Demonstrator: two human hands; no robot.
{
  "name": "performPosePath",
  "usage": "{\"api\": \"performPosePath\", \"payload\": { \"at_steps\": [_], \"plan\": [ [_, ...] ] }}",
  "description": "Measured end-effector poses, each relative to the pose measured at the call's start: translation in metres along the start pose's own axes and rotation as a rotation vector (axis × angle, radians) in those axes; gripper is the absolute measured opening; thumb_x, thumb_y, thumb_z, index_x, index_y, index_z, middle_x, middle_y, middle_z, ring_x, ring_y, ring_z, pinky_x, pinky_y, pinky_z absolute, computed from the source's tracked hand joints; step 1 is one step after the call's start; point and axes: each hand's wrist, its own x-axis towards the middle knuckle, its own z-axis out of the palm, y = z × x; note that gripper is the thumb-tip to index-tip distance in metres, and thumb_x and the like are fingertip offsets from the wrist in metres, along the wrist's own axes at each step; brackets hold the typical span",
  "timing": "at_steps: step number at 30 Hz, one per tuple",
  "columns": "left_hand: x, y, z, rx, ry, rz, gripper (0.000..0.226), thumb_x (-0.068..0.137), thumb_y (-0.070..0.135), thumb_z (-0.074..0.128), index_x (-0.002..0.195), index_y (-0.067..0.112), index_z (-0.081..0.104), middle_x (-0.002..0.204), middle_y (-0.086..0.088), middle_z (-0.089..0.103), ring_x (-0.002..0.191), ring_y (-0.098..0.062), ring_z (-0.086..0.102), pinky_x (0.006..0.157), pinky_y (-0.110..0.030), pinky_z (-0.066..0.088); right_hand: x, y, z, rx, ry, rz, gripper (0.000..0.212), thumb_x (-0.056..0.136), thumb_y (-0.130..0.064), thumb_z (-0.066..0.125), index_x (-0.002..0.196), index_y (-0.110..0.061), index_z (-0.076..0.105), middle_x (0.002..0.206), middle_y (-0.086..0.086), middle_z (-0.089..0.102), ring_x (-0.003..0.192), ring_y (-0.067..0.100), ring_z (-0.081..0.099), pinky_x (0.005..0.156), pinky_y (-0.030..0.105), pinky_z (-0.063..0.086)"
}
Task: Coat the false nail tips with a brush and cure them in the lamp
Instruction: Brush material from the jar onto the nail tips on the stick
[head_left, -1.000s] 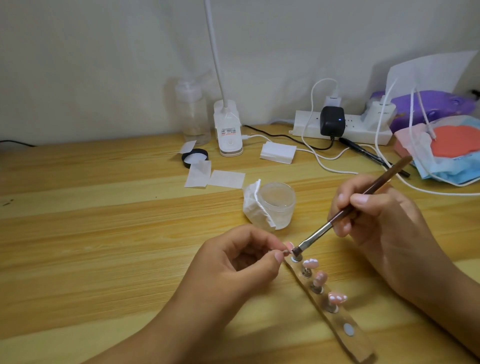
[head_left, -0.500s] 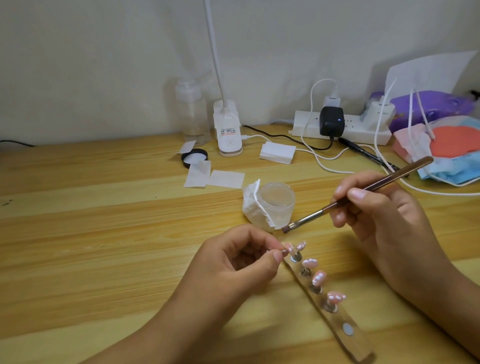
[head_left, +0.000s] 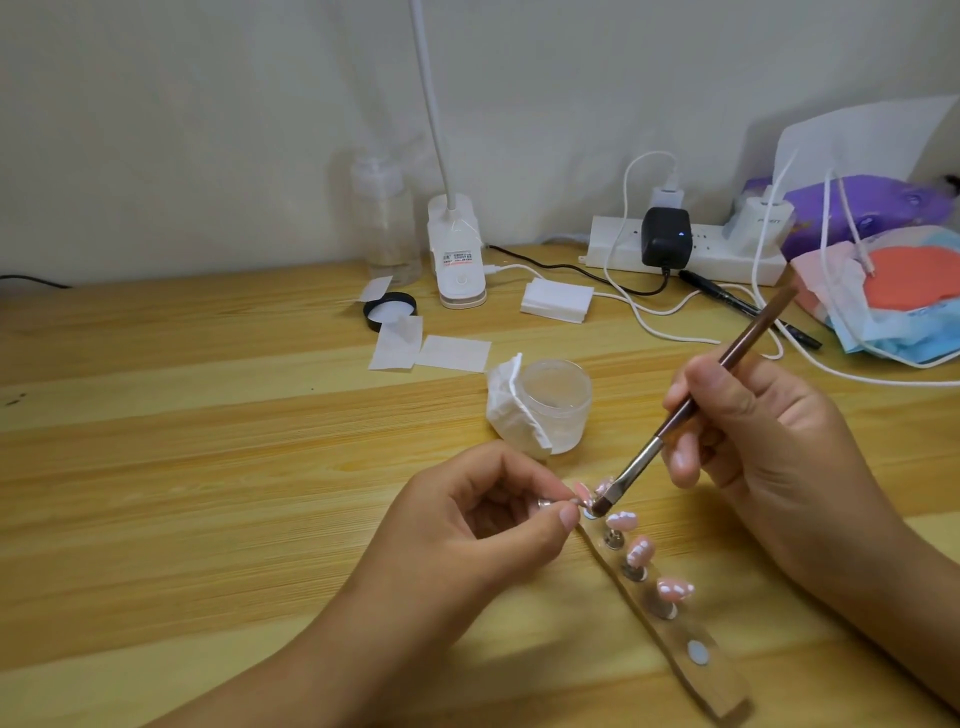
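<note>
In right grip (head_left: 753, 431), brush (head_left: 748, 338): brown handle, silver ferrule (head_left: 636, 465), dark bristles (head_left: 602, 506). At left grip (head_left: 493, 525), nail tip (head_left: 583, 492): pink. Just right of left grip, three further tips (head_left: 622, 520): pink with white blotches, on silver studs (head_left: 614, 540). Beneath them, holder strip (head_left: 722, 686): brown wood, one pale disc (head_left: 697, 653). Beyond left grip, jar (head_left: 558, 410): frosted white, translucent. Farther beyond, lid (head_left: 389, 310): black rim, white inside. Beyond right grip, adapter (head_left: 666, 236): black, on white power strip (head_left: 608, 244). Worktop (head_left: 208, 441): yellow-tan wood, lengthwise grain stripes.
</note>
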Motion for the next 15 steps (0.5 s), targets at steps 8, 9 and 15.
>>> {"api": "performPosePath", "payload": {
  "at_steps": [8, 9, 15],
  "plan": [
    [-0.001, -0.0002, -0.0016, 0.036, -0.035, 0.02, 0.008, 0.069, 0.026, 0.077, 0.074, 0.022, 0.072, 0.066, 0.007, 0.064, 0.059, -0.001, 0.053, 0.055, -0.012, 0.041, -0.0027, -0.0016, 0.0021, -0.079, 0.013, -0.009, 0.027, 0.071, -0.052, 0.072, 0.074, -0.025, 0.072, 0.053, 0.009, 0.063, 0.048, 0.014, 0.06, 0.052, 0.019, 0.05],
    [-0.0012, -0.0006, -0.0019, 0.039, -0.04, 0.024, 0.011, 0.067, 0.03, 0.077, 0.074, 0.022, 0.072, 0.066, 0.007, 0.064, 0.059, -0.002, 0.053, 0.055, -0.012, 0.041, -0.0024, -0.0015, 0.0025, -0.086, 0.029, -0.008, 0.023, 0.072, -0.048, 0.07, 0.073, -0.025, 0.072, 0.052, 0.009, 0.063, 0.047, 0.014, 0.06, 0.051, 0.019, 0.05],
    [-0.0011, -0.0021, -0.0015, 0.042, -0.046, 0.03, 0.015, 0.065, 0.036, 0.074, 0.073, 0.024, 0.072, 0.068, 0.007, 0.066, 0.061, -0.002, 0.055, 0.056, -0.013, 0.042, 0.0008, -0.0017, 0.0025, -0.051, 0.095, -0.01, 0.019, 0.072, -0.044, 0.067, 0.069, -0.026, 0.072, 0.049, 0.006, 0.061, 0.044, 0.014, 0.058, 0.049, 0.019, 0.049]
  ]
}}
